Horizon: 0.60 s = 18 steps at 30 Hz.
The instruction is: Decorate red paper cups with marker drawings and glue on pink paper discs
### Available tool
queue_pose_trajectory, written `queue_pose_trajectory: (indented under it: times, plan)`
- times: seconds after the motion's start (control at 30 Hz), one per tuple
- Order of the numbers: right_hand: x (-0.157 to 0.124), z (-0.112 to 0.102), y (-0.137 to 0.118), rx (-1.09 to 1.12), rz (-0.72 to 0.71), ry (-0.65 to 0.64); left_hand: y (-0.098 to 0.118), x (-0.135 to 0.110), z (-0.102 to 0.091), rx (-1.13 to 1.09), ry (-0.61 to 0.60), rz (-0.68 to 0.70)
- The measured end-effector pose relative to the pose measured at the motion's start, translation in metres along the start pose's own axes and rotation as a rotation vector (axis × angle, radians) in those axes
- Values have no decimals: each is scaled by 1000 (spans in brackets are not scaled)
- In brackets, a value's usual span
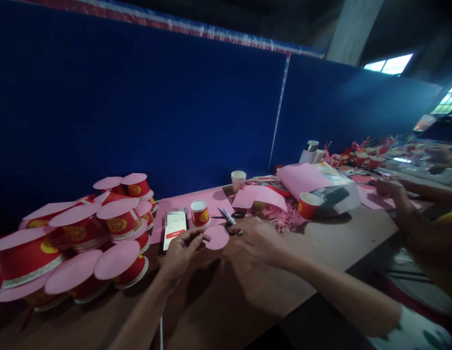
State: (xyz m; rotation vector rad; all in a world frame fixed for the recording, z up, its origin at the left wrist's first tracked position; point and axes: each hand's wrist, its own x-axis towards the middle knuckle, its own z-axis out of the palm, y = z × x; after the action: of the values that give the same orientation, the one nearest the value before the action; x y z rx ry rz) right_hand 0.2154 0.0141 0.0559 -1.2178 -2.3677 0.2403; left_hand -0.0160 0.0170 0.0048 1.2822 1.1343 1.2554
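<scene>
Left hand (pixel 182 250) pinches a pink paper disc (pixel 217 237) by its edge above the table (pixel 248 291); right hand (pixel 258 238) lies loosely open, fingertips at the scissors (pixel 231 221).

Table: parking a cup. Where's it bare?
Bare: the table's front strip, nearer than the left hand with its pink disc and the right hand, and the stretch before the tipped red cup. Crowded: cup pile at left; phone, scissors, pink sheets behind.
</scene>
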Motion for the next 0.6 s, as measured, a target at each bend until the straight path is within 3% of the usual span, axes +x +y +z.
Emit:
queue_pose_trajectory:
  times: [0.13,0.3,0.47,0.6]
  plan:
    - [11,30,-28,192,-44,35,-3,1,-2,35,-42,3]
    - [19,51,-33,219,36,42,-6,1,-3,180,-167,68]
    - [16,52,-5,56,116,-12,-6,0,-3,337,-80,144]
    - [12,42,31,-268,249,24,-7,2,-7,372,8,207]
